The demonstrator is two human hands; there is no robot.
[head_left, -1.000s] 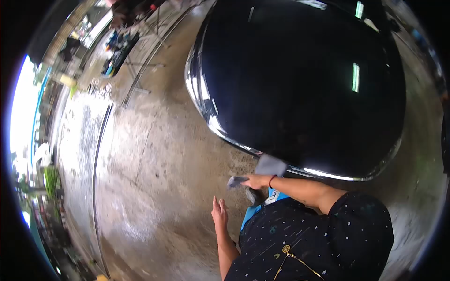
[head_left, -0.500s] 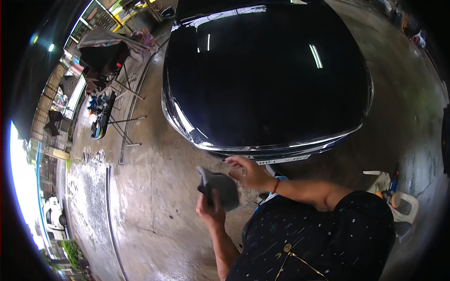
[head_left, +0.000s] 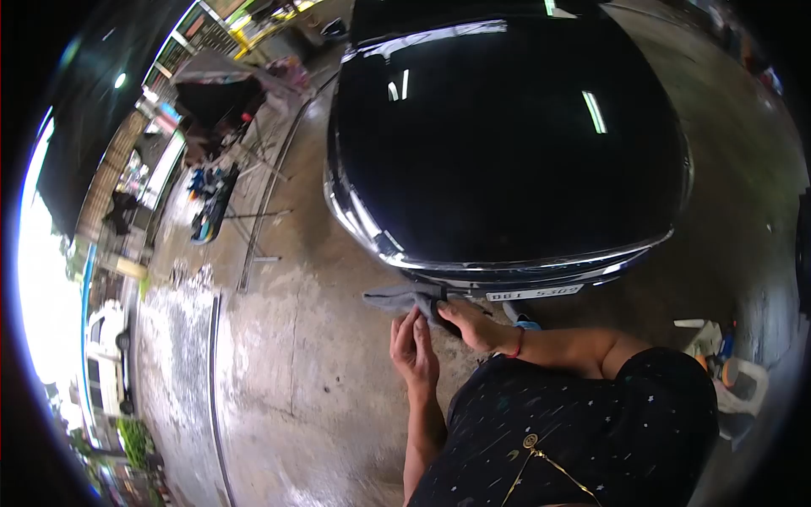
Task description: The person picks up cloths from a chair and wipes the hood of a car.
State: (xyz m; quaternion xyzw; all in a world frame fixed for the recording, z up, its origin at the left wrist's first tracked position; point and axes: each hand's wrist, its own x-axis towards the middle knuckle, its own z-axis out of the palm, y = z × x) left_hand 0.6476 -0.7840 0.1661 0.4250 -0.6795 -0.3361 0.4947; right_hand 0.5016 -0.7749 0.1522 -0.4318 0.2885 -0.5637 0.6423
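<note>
A grey cloth point(head_left: 397, 297), partly folded, is between my two hands in front of the black car's bumper. My right hand point(head_left: 475, 326), with a red band at the wrist, grips its right end. The fingertips of my left hand point(head_left: 415, 351) touch the cloth's lower edge from below, with its fingers pointing up. Beyond the hands is the glossy black hood point(head_left: 507, 160) of the car, with light reflections on it. The licence plate point(head_left: 534, 294) shows just right of the cloth.
A rack point(head_left: 221, 203) with bottles and other items stands at the left, near a covered object point(head_left: 220, 89). A white plastic stool point(head_left: 748, 393) holding items is at the right. A white vehicle point(head_left: 108, 355) is outside at the far left.
The cloth went from my right hand to my left, and now my right hand grips it again. It has moved up and is less spread than half a second ago. The view has shifted.
</note>
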